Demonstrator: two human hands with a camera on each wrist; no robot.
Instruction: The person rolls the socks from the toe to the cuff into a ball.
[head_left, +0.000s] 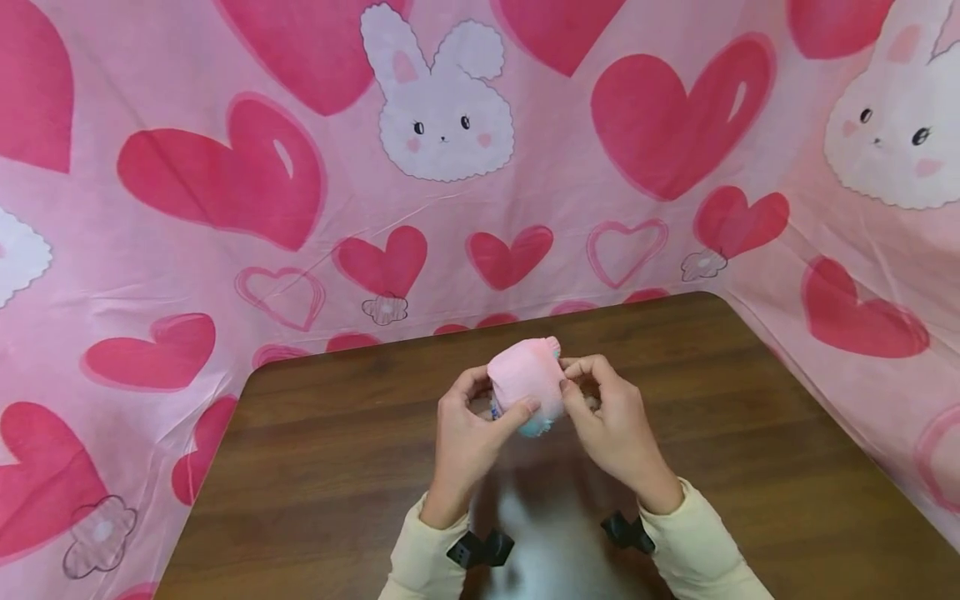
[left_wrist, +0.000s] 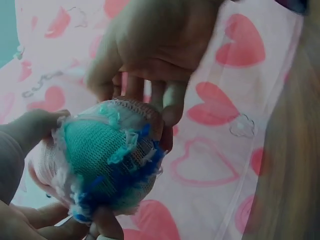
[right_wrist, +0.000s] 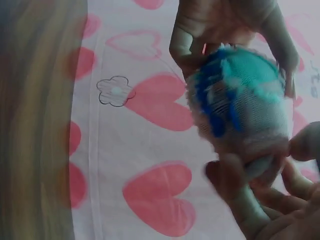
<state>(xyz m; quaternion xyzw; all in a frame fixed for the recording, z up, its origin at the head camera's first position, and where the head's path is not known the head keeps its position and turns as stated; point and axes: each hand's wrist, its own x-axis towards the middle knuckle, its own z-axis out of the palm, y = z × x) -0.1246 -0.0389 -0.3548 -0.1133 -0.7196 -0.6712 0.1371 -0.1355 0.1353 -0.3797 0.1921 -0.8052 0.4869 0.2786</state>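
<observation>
A small sock (head_left: 527,379), pale pink with turquoise at its lower end, is bunched into a round shape above the table between both hands. Its knit underside shows a turquoise patch (left_wrist: 95,147) and loose blue yarn ends (left_wrist: 117,182) in the left wrist view. My left hand (head_left: 468,425) grips its left side, the thumb lying across the pink face. On the opposite side my right hand (head_left: 611,417) pinches the edge between thumb and fingers. In the right wrist view the sock (right_wrist: 250,105) is slightly blurred, with fingers at both ends. The sock's inside is hidden.
Below the hands spreads a brown wooden table (head_left: 337,467) with rounded far corners. A pink cloth (head_left: 442,208) printed with hearts and rabbits hangs behind and beside it. Dark wrist devices (head_left: 480,548) sit at the cream sleeves (head_left: 427,554).
</observation>
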